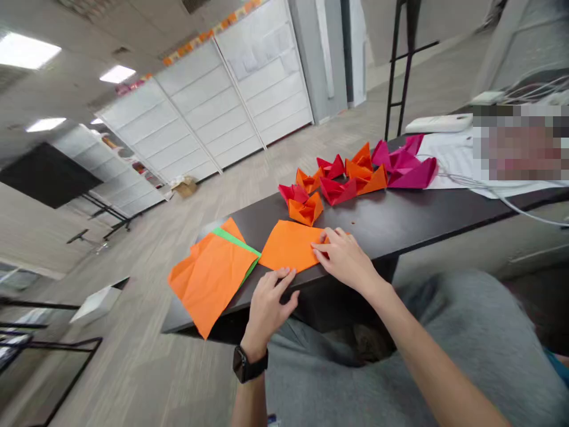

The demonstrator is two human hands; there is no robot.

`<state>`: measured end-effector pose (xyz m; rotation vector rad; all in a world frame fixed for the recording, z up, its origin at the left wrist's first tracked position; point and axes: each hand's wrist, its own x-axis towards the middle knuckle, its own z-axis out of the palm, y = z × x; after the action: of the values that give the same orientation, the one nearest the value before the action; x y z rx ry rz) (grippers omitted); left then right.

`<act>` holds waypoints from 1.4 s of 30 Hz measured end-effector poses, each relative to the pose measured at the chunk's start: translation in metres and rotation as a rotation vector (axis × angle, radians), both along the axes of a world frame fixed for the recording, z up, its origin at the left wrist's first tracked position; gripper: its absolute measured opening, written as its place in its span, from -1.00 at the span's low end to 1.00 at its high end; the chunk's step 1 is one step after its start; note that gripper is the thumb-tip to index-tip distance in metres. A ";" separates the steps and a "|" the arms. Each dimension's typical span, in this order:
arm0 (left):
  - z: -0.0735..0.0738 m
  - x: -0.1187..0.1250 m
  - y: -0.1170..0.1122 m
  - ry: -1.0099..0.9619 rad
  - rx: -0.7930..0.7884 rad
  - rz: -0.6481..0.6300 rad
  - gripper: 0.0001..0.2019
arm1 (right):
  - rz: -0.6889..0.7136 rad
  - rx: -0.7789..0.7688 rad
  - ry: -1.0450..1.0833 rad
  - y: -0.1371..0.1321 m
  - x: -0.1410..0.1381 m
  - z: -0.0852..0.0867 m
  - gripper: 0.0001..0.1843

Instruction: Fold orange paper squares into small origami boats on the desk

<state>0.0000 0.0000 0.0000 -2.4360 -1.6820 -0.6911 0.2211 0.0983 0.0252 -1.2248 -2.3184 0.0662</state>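
At the left end of the long dark wooden table (422,216) lies a loose stack of orange paper sheets (208,281) with one green paper sheet (237,244) between them. The near corner of the stack hangs over the table edge. Just right of it is the left hand (269,299), with a black wrist watch (249,365) on its wrist. Its fingers are stretched out almost flat and hold nothing, and their tips press on the near edge of a single flat orange square paper sheet (288,246). This sheet lies on the table close to the near edge, between the stack and the right hand (344,258). The right hand rests on the right corner of the sheet with its fingers a little bent and close together; I cannot tell if they pinch a fold or only press it down. Further right and further back stands a group of folded paper figures in red, orange and magenta (355,175), touching each other. Beyond them are a white flat cloth (448,154) and a white cable (511,204).
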 end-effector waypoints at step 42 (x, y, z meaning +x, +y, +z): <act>0.009 0.042 -0.015 0.035 0.038 -0.065 -0.57 | -0.060 0.056 -0.050 -0.017 0.014 -0.017 -0.53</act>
<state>0.0424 -0.0152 0.0088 -2.4717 -1.5684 -0.6776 0.2349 0.0814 0.0084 -1.2801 -2.3087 -0.0505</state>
